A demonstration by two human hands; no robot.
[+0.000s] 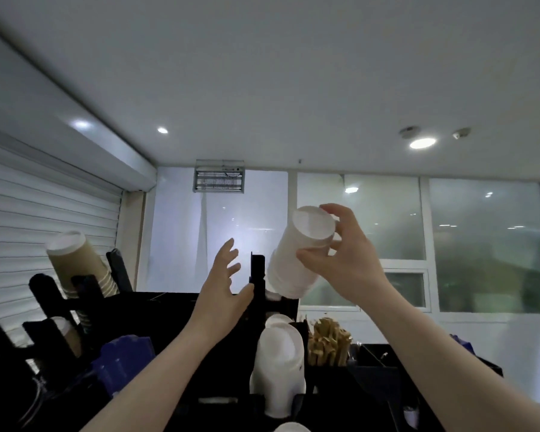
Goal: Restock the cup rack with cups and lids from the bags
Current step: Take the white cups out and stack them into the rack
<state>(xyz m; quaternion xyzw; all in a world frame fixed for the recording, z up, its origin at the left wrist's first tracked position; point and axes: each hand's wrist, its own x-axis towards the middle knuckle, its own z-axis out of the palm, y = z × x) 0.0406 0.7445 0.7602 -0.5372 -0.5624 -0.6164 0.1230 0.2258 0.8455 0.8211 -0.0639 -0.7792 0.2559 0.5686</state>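
Stack alignment matters: your right hand (345, 260) grips the white cups (286, 269); steady the rack post (257, 271) with your relaxed, empty left hand (223, 283).

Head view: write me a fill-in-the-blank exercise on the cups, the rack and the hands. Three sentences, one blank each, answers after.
1. The cup stack gripped by the right hand is ____ in colour.
2. The left hand, its fingers spread, holds ____.
3. The brown cups sit in the black rack on the ____ side of the picture.

Missing words: white; nothing; left.
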